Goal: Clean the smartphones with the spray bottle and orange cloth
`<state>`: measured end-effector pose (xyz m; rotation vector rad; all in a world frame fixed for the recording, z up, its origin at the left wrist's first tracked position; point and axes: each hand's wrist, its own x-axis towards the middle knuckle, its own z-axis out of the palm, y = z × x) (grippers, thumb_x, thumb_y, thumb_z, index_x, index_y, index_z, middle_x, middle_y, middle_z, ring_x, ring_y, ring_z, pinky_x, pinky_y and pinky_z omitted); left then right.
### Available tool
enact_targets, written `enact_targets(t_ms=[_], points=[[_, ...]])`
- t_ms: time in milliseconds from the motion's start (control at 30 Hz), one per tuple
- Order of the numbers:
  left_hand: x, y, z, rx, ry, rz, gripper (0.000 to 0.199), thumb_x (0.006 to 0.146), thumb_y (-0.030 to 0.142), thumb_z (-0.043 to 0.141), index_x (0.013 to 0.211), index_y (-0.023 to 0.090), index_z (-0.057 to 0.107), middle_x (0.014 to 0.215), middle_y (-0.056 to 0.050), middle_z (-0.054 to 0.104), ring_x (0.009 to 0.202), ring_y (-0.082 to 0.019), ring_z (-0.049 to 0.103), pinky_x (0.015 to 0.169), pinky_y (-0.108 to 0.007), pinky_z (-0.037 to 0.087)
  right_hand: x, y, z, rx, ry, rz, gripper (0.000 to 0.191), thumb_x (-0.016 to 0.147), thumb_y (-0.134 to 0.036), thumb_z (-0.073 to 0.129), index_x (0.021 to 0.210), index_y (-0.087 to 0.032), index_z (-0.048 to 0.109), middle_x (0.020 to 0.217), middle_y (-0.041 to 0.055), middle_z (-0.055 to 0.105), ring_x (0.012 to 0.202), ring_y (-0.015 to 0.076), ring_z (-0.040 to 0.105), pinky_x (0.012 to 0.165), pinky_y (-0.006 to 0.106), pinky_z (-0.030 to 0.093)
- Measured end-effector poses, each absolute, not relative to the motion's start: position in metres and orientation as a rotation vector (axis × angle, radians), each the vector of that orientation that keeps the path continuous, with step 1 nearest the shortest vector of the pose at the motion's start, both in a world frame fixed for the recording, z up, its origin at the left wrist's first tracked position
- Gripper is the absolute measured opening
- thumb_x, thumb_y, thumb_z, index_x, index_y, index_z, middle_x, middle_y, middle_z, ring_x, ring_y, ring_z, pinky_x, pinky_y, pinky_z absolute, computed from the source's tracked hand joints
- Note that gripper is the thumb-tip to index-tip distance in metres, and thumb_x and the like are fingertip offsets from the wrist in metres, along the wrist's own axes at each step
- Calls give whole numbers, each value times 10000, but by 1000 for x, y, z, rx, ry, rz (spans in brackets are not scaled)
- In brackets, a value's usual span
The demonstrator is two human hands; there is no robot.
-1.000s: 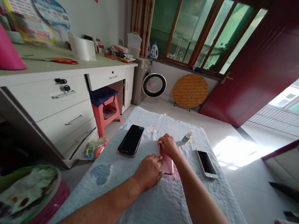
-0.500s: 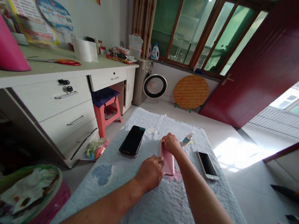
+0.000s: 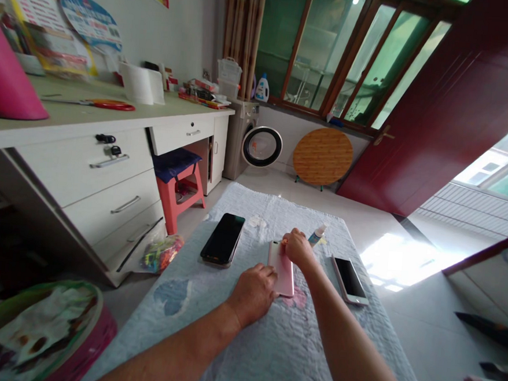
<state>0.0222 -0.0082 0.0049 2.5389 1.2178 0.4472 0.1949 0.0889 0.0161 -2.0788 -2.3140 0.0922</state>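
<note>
Two bare hands work at the pink phone (image 3: 284, 277), which lies face down on a pale blue quilted cloth (image 3: 304, 345). Since the earlier frames, the right hand (image 3: 297, 247) has slid from the phone's top left corner to its top right, baring the camera corner; its fingers are bunched, and whether they pinch anything I cannot tell. The left hand (image 3: 253, 292) stays at the phone's left edge, fingers over it, gripping or merely pressing, unclear. Left of the pink phone, beyond the cloth, are a desk (image 3: 190, 108), stool (image 3: 168, 167) and bin (image 3: 107, 325); a red door (image 3: 402, 125) stands beyond it, rightward. On the cloth, a black phone (image 3: 223, 238) lies left of it, a white phone (image 3: 350, 280) right, and a small spray bottle (image 3: 317, 234) beyond its top right, partly blocked by the right hand.
</note>
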Motion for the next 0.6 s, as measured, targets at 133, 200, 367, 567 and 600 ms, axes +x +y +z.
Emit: enact_targets(t_ms=[133, 200, 367, 567, 600], points=[[22, -8, 4, 2547, 1223, 465, 271, 839, 299, 635, 1068, 156, 628, 1139, -91, 643, 1055, -247, 549, 939, -342, 445, 184, 89, 16, -2056, -2315, 87, 278, 889, -143, 405, 917, -161, 681, 1003, 109, 567, 885, 191, 523, 783, 272, 350], [22, -8, 4, 2555, 1224, 473, 287, 834, 297, 640, 1083, 154, 624, 1145, -89, 644, 1047, -248, 552, 935, -343, 451, 177, 90, 15, -2019, -2337, 94, 278, 886, -131, 408, 913, -160, 683, 991, 104, 569, 885, 182, 519, 835, 272, 334], [22, -8, 5, 2560, 1222, 463, 302, 839, 291, 632, 1106, 152, 616, 1172, -99, 634, 1058, -247, 548, 946, -345, 452, 162, 97, 11, -1962, -2364, 116, 309, 911, -155, 387, 953, -174, 692, 1006, 103, 570, 917, 187, 504, 873, 274, 315], [22, -9, 4, 2538, 1246, 459, 293, 841, 285, 618, 1107, 162, 615, 1197, -97, 625, 1078, -246, 542, 939, -342, 459, 159, 98, 10, -1931, -2367, 154, 313, 903, -150, 398, 991, -185, 696, 1031, 94, 572, 917, 175, 512, 883, 268, 306], [22, -10, 4, 2532, 1250, 462, 299, 843, 284, 613, 1117, 163, 609, 1201, -97, 622, 1083, -245, 538, 943, -342, 456, 161, 98, 11, -1925, -2358, 162, 318, 905, -148, 392, 996, -179, 695, 1026, 94, 575, 919, 170, 519, 895, 267, 299]])
